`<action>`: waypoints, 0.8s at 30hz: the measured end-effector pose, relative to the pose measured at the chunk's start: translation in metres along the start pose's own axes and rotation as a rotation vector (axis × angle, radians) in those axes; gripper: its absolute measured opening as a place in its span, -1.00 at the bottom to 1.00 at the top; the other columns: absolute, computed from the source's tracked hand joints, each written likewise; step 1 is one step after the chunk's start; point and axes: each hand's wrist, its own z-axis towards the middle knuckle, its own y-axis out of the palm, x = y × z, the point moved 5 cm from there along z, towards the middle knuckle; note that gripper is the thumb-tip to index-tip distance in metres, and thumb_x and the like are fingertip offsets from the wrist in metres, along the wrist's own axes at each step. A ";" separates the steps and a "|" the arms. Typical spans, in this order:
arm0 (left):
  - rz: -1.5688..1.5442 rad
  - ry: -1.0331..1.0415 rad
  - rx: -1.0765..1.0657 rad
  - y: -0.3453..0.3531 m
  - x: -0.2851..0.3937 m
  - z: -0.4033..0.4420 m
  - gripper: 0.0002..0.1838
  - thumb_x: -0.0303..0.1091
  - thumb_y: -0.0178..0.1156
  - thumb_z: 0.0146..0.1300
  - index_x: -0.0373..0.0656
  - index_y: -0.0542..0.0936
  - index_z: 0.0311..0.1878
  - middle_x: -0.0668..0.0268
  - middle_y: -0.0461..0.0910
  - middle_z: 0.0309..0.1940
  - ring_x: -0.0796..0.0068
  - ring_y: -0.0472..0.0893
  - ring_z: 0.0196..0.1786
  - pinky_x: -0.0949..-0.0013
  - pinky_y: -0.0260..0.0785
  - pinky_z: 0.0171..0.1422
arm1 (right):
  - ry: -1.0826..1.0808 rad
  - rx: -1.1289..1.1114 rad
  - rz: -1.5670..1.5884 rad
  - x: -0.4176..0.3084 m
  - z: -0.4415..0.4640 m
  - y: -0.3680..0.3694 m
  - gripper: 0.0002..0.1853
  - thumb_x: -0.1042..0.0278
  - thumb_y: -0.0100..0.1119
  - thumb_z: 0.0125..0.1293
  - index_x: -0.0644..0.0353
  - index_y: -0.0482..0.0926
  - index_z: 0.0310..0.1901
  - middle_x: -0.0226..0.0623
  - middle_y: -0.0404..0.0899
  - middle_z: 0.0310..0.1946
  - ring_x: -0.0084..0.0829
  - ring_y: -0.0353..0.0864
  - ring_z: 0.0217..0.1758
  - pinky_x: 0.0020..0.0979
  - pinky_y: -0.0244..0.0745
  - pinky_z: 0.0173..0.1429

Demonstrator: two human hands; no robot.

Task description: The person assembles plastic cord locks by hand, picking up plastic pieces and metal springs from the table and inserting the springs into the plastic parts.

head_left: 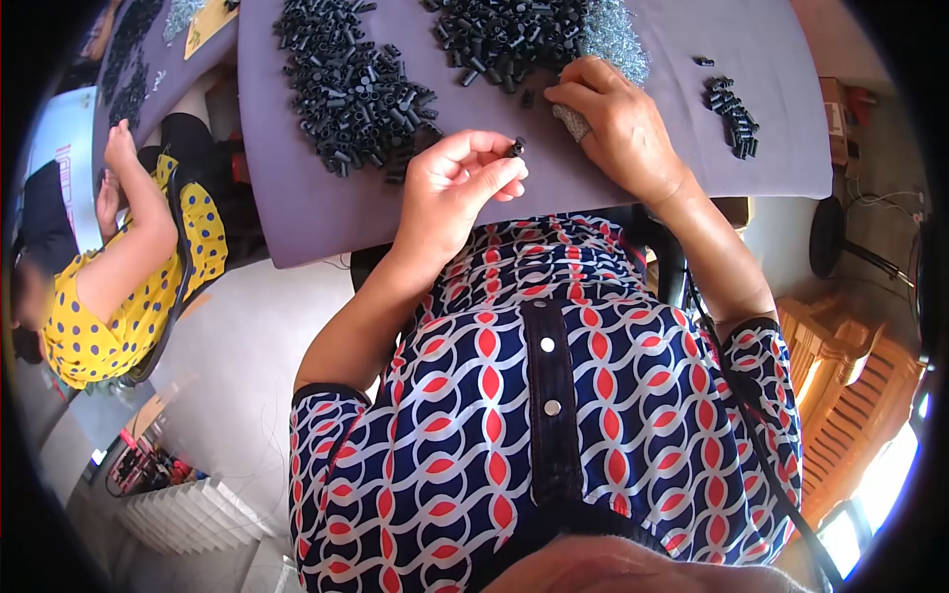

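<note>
My left hand (463,178) pinches a small black cylindrical plastic part (515,147) between thumb and fingertips, just above the table's near edge. My right hand (618,124) is closed, its fingers curled at the near side of the silvery pile. A grey, speckled clump of small metal pieces (570,122) shows beneath its curled fingers. One loose black part (528,98) lies on the cloth between the hands. Beyond my right hand spreads the pile of tiny silvery metal pieces (618,44), against a heap of black plastic parts (504,40).
Another large heap of black parts (356,99) covers the left of the purple-grey table cloth (267,178). A small group of black parts (733,119) lies at the right. A person in a yellow dotted top (129,287) sits at the left. Wooden furniture (840,385) stands at the right.
</note>
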 end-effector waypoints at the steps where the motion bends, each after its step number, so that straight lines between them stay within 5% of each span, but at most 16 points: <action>1: -0.002 -0.003 -0.002 0.000 -0.001 0.001 -0.85 -0.49 0.25 0.38 -0.32 0.63 -0.05 0.25 0.71 -0.28 0.54 0.67 -0.30 0.46 0.53 -0.11 | -0.004 -0.005 0.054 -0.001 0.000 -0.001 -0.57 0.70 0.24 0.06 0.20 0.67 0.02 -0.25 0.60 -0.08 -0.21 0.67 -0.02 -0.32 0.59 0.03; 2: -0.002 -0.006 0.005 0.000 -0.002 0.001 -0.84 -0.49 0.25 0.38 -0.32 0.63 -0.04 0.25 0.71 -0.27 0.55 0.67 -0.29 0.47 0.53 -0.11 | 0.000 -0.007 0.054 -0.006 0.000 -0.006 -0.57 0.70 0.24 0.06 0.20 0.67 0.02 -0.25 0.60 -0.08 -0.21 0.67 -0.02 -0.32 0.59 0.03; 4: -0.005 -0.014 0.013 0.001 -0.002 -0.001 -0.84 -0.49 0.25 0.38 -0.32 0.63 -0.03 0.25 0.71 -0.27 0.55 0.67 -0.29 0.47 0.53 -0.11 | 0.172 -0.072 0.530 -0.014 0.002 -0.014 -0.69 0.61 0.33 0.16 0.21 0.67 -0.03 -0.30 0.58 -0.20 -0.37 0.66 -0.13 -0.43 0.58 -0.03; 7: 0.056 -0.013 0.011 0.006 0.000 -0.001 -0.83 -0.50 0.25 0.38 -0.34 0.62 -0.01 0.26 0.71 -0.25 0.58 0.66 -0.28 0.49 0.54 -0.09 | 0.272 -0.196 0.854 -0.025 -0.003 -0.008 -0.75 0.57 0.33 0.30 0.27 0.65 0.02 -0.39 0.57 -0.13 -0.57 0.62 -0.04 -0.53 0.48 -0.03; 12: 0.048 0.007 0.026 0.010 0.003 -0.007 -0.83 -0.55 0.29 0.34 -0.36 0.62 -0.04 0.34 0.66 -0.26 0.66 0.63 -0.26 0.56 0.52 -0.12 | 0.195 -0.178 0.995 -0.021 -0.011 0.009 -0.74 0.63 0.29 0.30 0.34 0.62 0.02 -0.34 0.63 -0.16 -0.54 0.63 -0.11 -0.50 0.58 -0.03; 15: 0.058 0.020 0.004 0.012 0.008 -0.008 -0.84 -0.56 0.28 0.34 -0.36 0.61 -0.05 0.35 0.67 -0.26 0.66 0.63 -0.26 0.57 0.50 -0.13 | 0.475 -0.309 1.399 -0.018 -0.017 0.017 -0.84 0.63 0.27 0.31 0.33 0.64 -0.08 -0.35 0.63 -0.19 -0.58 0.63 -0.12 -0.53 0.57 -0.05; 18: 0.119 0.097 0.059 0.013 0.006 -0.009 -0.86 -0.55 0.29 0.33 -0.35 0.63 -0.07 0.35 0.67 -0.27 0.66 0.63 -0.27 0.56 0.50 -0.15 | 0.294 -0.081 0.989 -0.029 -0.017 0.003 -0.87 0.61 0.28 0.33 0.33 0.64 -0.10 -0.36 0.63 -0.22 -0.57 0.63 -0.12 -0.51 0.58 -0.05; 19: 0.119 0.095 0.058 0.013 0.007 -0.008 -0.86 -0.55 0.29 0.33 -0.35 0.63 -0.07 0.35 0.67 -0.27 0.66 0.63 -0.27 0.56 0.50 -0.15 | -0.064 0.035 0.567 -0.040 -0.011 -0.014 -0.85 0.58 0.31 0.32 0.33 0.64 -0.10 -0.35 0.63 -0.22 -0.57 0.63 -0.12 -0.49 0.58 -0.05; 20: 0.331 0.226 0.056 0.014 0.014 -0.008 -0.86 -0.55 0.30 0.32 -0.34 0.64 -0.09 0.35 0.68 -0.27 0.67 0.63 -0.27 0.55 0.51 -0.17 | -0.062 0.035 0.569 -0.038 -0.011 -0.016 -0.85 0.58 0.31 0.32 0.33 0.64 -0.10 -0.35 0.63 -0.22 -0.57 0.63 -0.12 -0.49 0.58 -0.05; 22: 0.480 0.311 0.055 0.015 0.017 -0.007 -0.87 -0.53 0.32 0.29 -0.32 0.66 -0.12 0.35 0.68 -0.31 0.68 0.63 -0.29 0.53 0.51 -0.21 | 0.041 -0.022 0.632 -0.033 -0.014 -0.015 -0.85 0.56 0.33 0.30 0.33 0.64 -0.11 -0.37 0.64 -0.22 -0.56 0.64 -0.13 -0.47 0.59 -0.02; 23: 0.343 0.198 0.024 0.013 0.013 -0.005 -0.87 -0.53 0.31 0.30 -0.33 0.65 -0.12 0.35 0.68 -0.31 0.68 0.63 -0.29 0.53 0.51 -0.21 | 0.401 -0.071 1.142 -0.020 -0.024 0.004 -0.85 0.53 0.33 0.31 0.31 0.65 -0.11 -0.39 0.65 -0.25 -0.57 0.64 -0.20 -0.50 0.59 -0.07; 24: 0.205 0.086 -0.007 0.012 0.008 -0.003 -0.87 -0.53 0.31 0.30 -0.33 0.65 -0.11 0.36 0.68 -0.32 0.68 0.63 -0.29 0.54 0.51 -0.22 | 0.572 -0.066 1.310 -0.003 -0.026 0.007 -0.88 0.53 0.29 0.35 0.29 0.64 -0.11 -0.41 0.65 -0.28 -0.59 0.63 -0.28 -0.53 0.57 -0.12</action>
